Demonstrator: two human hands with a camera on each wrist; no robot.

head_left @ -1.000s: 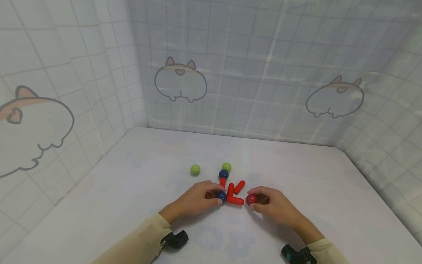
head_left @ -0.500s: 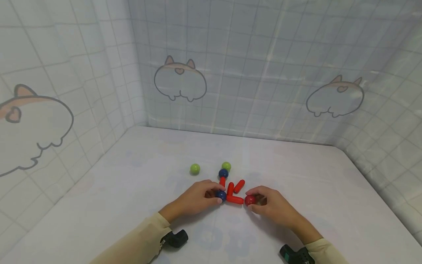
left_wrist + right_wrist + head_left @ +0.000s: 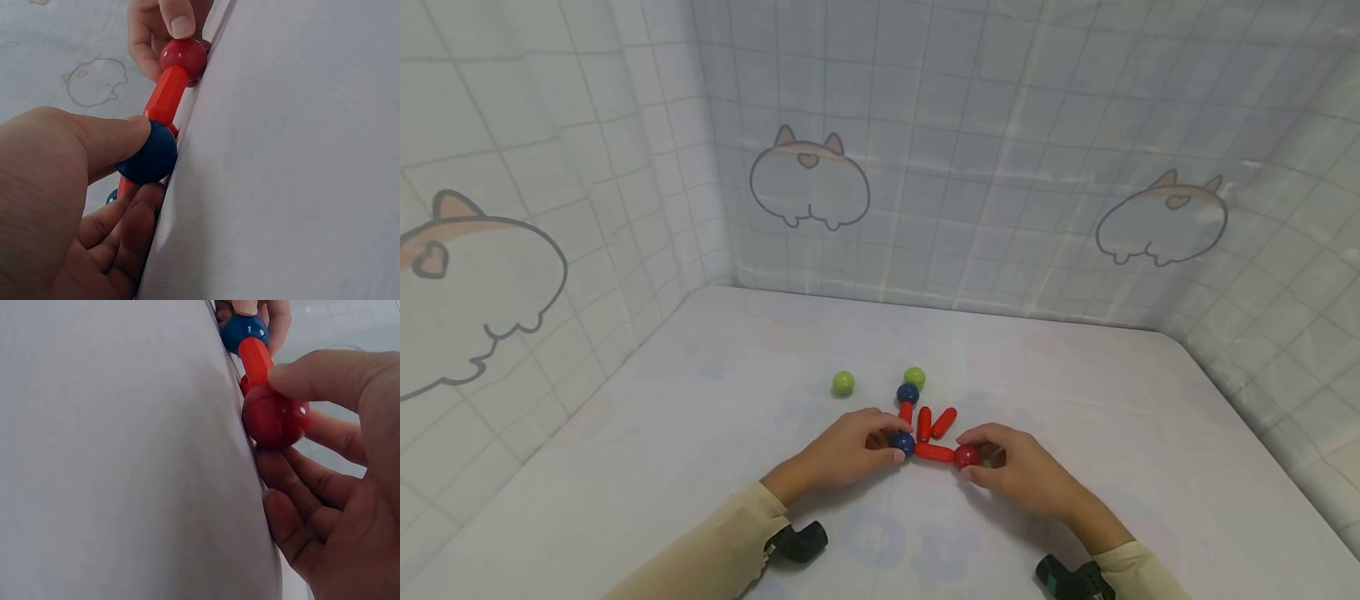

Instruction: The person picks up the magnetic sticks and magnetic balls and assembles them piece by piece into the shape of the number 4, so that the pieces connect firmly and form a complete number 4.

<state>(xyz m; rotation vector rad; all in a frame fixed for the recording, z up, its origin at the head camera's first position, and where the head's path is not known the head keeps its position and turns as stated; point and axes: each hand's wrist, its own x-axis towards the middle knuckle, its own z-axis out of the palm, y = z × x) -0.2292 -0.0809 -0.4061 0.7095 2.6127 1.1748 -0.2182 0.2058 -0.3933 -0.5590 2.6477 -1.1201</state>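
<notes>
My left hand point(image 3: 850, 450) pinches a blue ball point(image 3: 150, 154) between thumb and fingers, low at the table. A red stick point(image 3: 935, 453) runs from that ball to a red ball point(image 3: 276, 416), touching both. The red ball is pinched by my right hand point(image 3: 1026, 468). From the held blue ball another red stick point(image 3: 906, 412) leads away to a second blue ball point(image 3: 907, 393), its near end hidden by the left fingers. A green ball point(image 3: 914, 377) sits right behind that second blue ball; whether they touch I cannot tell.
Two loose red sticks, an upright-pointing one point(image 3: 924, 423) and a slanted one point(image 3: 944, 422), lie between the hands. Another green ball point(image 3: 843, 383) stands alone to the left. A pale cloth covers the table point(image 3: 1075, 375), with curtain-like walls point(image 3: 970, 167) behind and beside it.
My right hand has moved slightly left with the red ball, which now meets the end of the red stick. One loose stick has shifted a little away from that stick. The left hand stays put.
</notes>
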